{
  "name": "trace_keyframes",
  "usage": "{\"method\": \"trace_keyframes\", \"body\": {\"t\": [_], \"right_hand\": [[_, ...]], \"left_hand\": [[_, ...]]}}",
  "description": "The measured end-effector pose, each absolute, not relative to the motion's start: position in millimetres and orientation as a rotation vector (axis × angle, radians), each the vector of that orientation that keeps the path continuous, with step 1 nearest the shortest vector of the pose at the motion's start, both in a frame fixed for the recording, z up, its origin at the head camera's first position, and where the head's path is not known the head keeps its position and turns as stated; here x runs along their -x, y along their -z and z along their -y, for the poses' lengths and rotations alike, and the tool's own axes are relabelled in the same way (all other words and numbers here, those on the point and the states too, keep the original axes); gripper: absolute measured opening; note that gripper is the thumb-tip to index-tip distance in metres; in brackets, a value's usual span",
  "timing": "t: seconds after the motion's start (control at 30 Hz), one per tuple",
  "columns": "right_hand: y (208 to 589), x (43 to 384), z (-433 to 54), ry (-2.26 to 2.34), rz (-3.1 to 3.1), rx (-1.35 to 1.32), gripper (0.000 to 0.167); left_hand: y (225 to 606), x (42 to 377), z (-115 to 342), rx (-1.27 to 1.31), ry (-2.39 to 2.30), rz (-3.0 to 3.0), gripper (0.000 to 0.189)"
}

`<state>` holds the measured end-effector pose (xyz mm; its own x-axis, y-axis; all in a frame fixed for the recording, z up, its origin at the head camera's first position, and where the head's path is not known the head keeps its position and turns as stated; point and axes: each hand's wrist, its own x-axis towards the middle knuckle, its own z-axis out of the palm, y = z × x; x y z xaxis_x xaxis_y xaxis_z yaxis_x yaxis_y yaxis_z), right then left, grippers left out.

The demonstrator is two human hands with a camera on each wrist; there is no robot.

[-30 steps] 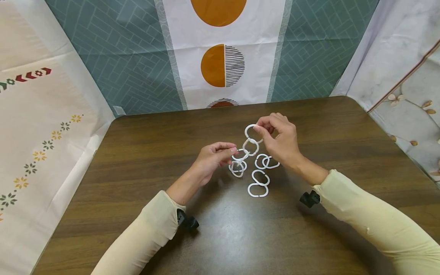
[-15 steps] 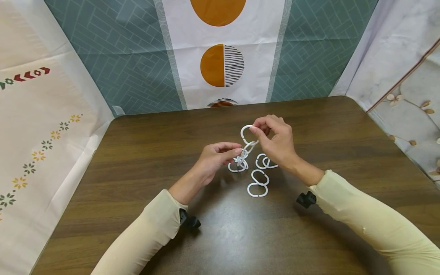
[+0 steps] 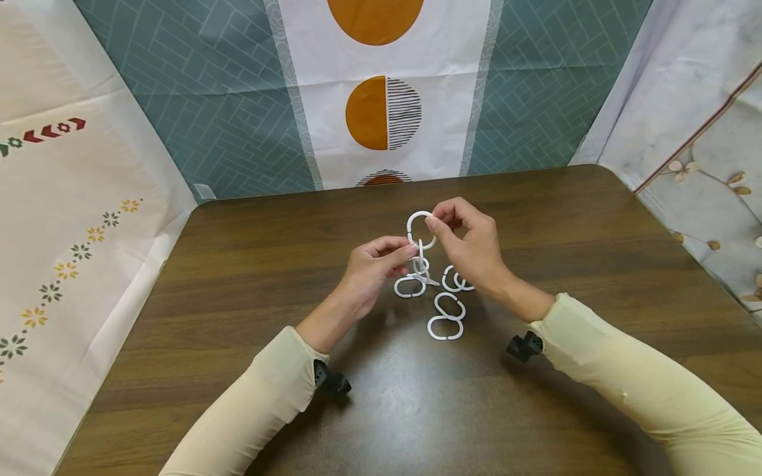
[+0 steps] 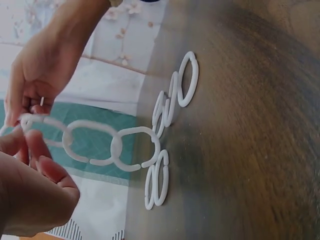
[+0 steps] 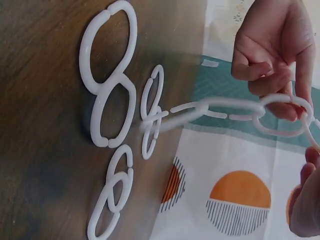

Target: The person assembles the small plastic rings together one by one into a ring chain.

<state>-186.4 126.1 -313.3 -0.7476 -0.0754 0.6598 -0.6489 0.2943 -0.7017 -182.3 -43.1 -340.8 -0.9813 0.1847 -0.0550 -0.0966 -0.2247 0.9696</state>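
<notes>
White plastic chain links, each a ring with a small gap, hang joined between and below the hands. My right hand (image 3: 470,238) pinches the top link (image 3: 409,225) between thumb and fingers. Just below and left, my left hand (image 3: 370,268) grips the chain near where the top link meets another one. Further hanging links (image 4: 97,124) drop towards the table in the left wrist view. Their lower end overlaps two links (image 5: 146,97) on the table in the right wrist view; whether they are joined I cannot tell. Fingertips hide part of the held links.
Two interlocked links (image 3: 448,318) lie on the brown wooden table (image 3: 238,277) nearer the person. Another linked pair (image 3: 445,281) lies under the right hand, partly hidden by it. A patterned cloth (image 3: 226,119) hangs behind the table's far edge.
Both hands have come closer together: the right moved left with the top link, the left moved up and slightly right. The chain now hangs more upright. The loose pairs have stayed put.
</notes>
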Motion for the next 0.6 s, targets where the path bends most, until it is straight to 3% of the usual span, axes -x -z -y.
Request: {"method": "trace_keyframes", "body": {"t": [0.27,0.6], "right_hand": [[295,174,-132,-1.550,2.234,-0.658,0.007],[325,206,-173,-1.454,2.468,-0.688,0.010]], "left_hand": [[337,183,49,-0.138,-2.455,-1.815,0.006],[336,183,57,-0.041,-2.452,-1.854,0.011]]}}
